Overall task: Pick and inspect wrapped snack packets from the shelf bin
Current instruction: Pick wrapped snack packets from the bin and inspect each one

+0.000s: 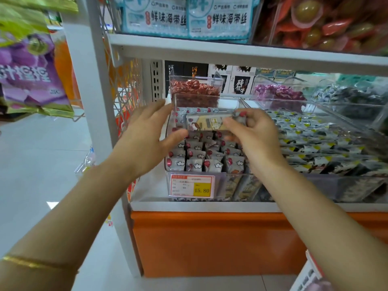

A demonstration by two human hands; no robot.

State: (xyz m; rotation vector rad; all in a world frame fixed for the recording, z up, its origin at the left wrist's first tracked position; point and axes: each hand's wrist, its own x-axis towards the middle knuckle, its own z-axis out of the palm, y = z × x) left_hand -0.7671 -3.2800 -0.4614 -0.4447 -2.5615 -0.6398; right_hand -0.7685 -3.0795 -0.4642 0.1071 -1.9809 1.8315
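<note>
Right hand (252,133) pinches a packet (206,122) by its right end, thumb in front and fingers curled behind, holding it flat and lengthwise above the bin (197,166). Left hand (147,139) sits just left of the packet, open, fingers spread and extended, thumb (176,136) under the packet's lower left corner; contact there cannot be confirmed. It grips nothing. One packet in hand; the print on its face is blurred, showing only yellow, white and a red spot. The bin below holds rows of upright grey packets with red dots and cloud marks, too many and too overlapped to count; the back rows are hidden by the held packet and both hands. One price tag (192,185) on the bin front reads 15.80; other text illegible. Neighbouring bin (336,164) to the right holds dark-and-yellow packets, cut off at the frame edge. A thin gold bangle (35,264) circles the left forearm.
</note>
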